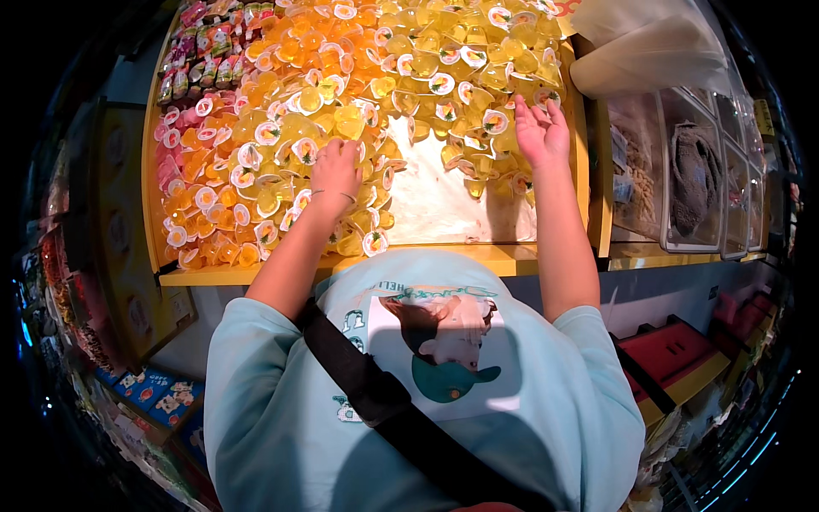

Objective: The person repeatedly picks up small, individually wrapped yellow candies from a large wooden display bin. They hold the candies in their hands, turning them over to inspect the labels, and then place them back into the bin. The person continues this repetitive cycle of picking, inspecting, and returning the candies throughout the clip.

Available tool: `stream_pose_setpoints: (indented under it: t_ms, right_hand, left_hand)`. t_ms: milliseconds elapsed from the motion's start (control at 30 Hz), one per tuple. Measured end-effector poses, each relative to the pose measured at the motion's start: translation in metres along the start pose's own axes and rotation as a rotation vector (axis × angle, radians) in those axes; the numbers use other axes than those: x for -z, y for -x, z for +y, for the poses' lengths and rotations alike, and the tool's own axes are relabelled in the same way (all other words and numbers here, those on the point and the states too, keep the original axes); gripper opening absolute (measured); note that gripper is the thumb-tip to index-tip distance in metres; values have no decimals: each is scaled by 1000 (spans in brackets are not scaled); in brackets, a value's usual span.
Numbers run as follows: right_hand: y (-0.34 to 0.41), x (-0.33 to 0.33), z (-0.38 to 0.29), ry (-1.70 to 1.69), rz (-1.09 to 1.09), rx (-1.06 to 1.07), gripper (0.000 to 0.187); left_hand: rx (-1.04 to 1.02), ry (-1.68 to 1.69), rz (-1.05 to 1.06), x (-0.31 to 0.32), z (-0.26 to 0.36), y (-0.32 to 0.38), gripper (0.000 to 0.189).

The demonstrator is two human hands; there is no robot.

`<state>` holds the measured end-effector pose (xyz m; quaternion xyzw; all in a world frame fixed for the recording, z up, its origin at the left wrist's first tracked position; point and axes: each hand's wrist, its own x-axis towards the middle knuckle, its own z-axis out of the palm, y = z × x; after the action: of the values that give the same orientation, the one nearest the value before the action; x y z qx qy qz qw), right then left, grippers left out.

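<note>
Yellow and orange jelly cups with printed round lids fill much of a yellow-edged display bin before me. My left hand rests palm down on the yellow jelly cups, a thin band round its wrist; its fingertips are partly hidden, and whether it grips a cup I cannot tell. My right hand is at the bin's right side, palm up with its fingers apart and nothing in it, beside more yellow jelly cups. Between the hands, a bare patch of pale bin lining shows.
Small wrapped packs and pink jelly cups lie along the bin's left side. A roll of translucent plastic bags is at the upper right, above clear-lidded bins. A red-topped box stands low at the right.
</note>
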<state>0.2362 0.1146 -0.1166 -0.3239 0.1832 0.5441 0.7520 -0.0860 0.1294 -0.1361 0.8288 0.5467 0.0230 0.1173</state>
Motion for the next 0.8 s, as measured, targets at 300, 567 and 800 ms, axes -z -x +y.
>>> stream_pose_setpoints:
  t_ms: [300, 567, 800]
  right_hand:
    - [46, 44, 18, 228, -71, -189, 14]
    - [85, 51, 30, 288, -109, -224, 14]
    - [115, 44, 50, 358, -185, -286, 14]
  left_hand:
    - [141, -94, -118, 1, -1, -14, 23]
    - [-72, -194, -49, -1, -11, 10, 17]
    - [-13, 19, 71, 8, -19, -3, 27]
